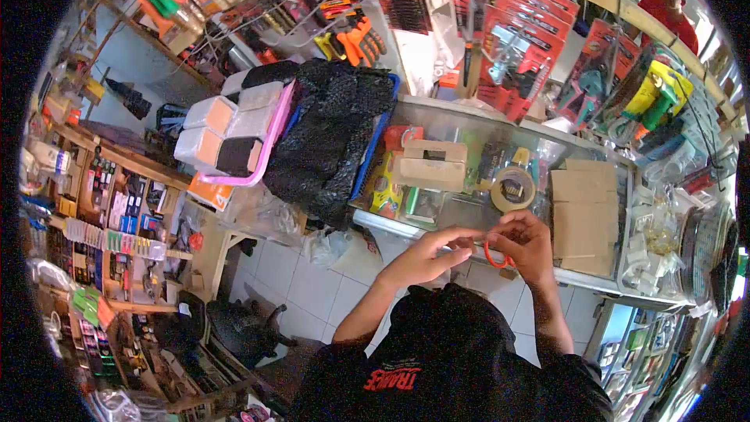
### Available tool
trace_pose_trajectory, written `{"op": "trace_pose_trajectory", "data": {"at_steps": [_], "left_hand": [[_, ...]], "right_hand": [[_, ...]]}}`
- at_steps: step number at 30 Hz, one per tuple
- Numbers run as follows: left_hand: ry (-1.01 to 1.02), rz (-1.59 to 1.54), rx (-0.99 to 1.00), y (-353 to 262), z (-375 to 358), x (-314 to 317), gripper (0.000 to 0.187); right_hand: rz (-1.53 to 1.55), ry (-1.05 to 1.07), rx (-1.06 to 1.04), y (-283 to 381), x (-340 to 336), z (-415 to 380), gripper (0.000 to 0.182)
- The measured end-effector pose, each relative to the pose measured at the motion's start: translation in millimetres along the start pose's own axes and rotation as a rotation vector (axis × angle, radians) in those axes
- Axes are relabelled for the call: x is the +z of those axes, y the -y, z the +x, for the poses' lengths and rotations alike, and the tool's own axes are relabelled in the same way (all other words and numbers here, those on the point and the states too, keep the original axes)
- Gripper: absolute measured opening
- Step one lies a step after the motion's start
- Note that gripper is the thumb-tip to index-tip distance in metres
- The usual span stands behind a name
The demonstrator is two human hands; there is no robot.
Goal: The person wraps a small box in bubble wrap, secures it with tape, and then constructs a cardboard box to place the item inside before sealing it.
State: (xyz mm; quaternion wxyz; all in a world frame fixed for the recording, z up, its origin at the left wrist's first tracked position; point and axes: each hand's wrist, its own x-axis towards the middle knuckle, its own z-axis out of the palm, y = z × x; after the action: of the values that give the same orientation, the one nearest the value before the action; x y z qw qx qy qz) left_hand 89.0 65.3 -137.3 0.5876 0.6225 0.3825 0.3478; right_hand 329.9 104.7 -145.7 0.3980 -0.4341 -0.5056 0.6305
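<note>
My right hand (pixel 525 244) is closed on a thin red-orange loop (pixel 495 256), which hangs below its fingers; whether this is a loose ring or part of a larger thing cannot be made out. My left hand (pixel 439 254) reaches toward it with fingers stretched out and the thumb apart. Its fingertips come close to the right fingers, and I see nothing held in it. Just beyond the hands, a roll of tan tape (pixel 501 199) lies on the glass counter (pixel 461 209). A small cardboard box (pixel 432 176) sits left of the roll.
Flattened cardboard (pixel 584 227) lies on the counter's right side. To the left stand a pink basket (pixel 275 137) with wrapped packs and a blue tray (pixel 373 158) heaped with black plastic. Red-carded tools (pixel 519 51) hang above the counter. A person in red (pixel 670 19) is at the far right.
</note>
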Motion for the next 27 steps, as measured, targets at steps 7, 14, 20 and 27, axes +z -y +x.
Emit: {"op": "trace_pose_trajectory", "data": {"at_steps": [7,14,20,27], "left_hand": [[-0.316,0.236,0.138,11.4,-6.7,-18.8,0.042],[-0.650,0.715,0.292,14.0,-10.0,-47.6,0.044],[-0.692,1.016,0.219,33.0,14.2,-55.6,0.076],[-0.830,0.981,0.274,75.9,59.1,-100.9,0.064]], "right_hand": [[0.089,-0.116,-0.061,-2.4,16.5,9.1,0.026],[0.132,-0.090,-0.052,-2.9,43.9,34.0,0.023],[0.147,-0.071,-0.207,-14.2,49.9,69.0,0.038],[-0.082,-0.264,-0.445,-50.3,65.0,130.7,0.060]]}}
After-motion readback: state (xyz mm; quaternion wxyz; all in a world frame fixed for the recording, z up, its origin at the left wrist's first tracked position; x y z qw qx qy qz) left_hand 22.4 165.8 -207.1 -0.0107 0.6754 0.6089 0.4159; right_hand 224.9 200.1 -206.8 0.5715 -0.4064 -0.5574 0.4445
